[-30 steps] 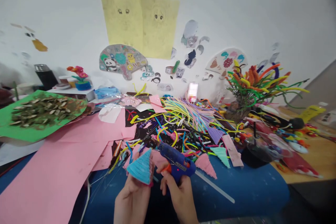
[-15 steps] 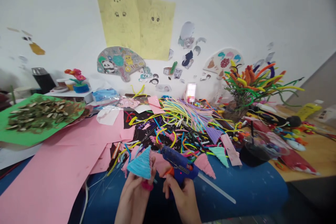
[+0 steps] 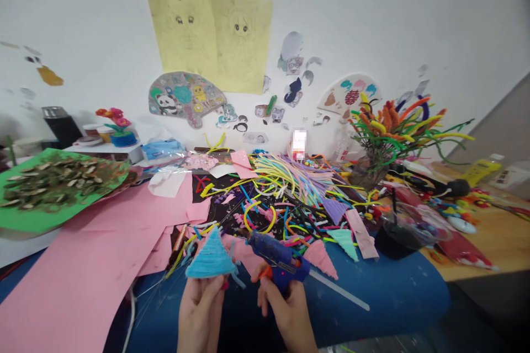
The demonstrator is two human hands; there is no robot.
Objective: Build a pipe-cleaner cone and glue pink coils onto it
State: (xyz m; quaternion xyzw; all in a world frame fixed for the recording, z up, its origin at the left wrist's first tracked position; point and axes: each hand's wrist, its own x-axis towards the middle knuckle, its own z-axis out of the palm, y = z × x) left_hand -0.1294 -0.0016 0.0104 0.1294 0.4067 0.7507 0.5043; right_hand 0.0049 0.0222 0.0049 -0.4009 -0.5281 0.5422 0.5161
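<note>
In my left hand (image 3: 202, 300) is a blue triangle covered in pipe cleaner strips (image 3: 211, 256), gripped by its lower edge with the face turned toward me. My right hand (image 3: 284, 300) is wrapped round the handle of a blue hot glue gun (image 3: 276, 256), fingers at its orange trigger. The gun's nozzle points up and left, a little right of the triangle. A clear glue stick (image 3: 339, 288) juts out of its back end. Beyond the gun lie a pink triangle (image 3: 321, 259), a mint green triangle (image 3: 345, 242) and a purple one (image 3: 333, 209).
Loose pipe cleaners (image 3: 293, 176) cover the middle of the table. Pink paper (image 3: 83, 281) and a green sheet with brown pieces (image 3: 25, 218) lie left. A plastic cup with dark liquid (image 3: 397, 240) and a vase of pipe cleaner stems (image 3: 368, 171) stand right.
The blue triangle has turned to face me more squarely and moved slightly left and down with my left hand. My right hand keeps its grip on the glue gun. The view has shifted slightly.
</note>
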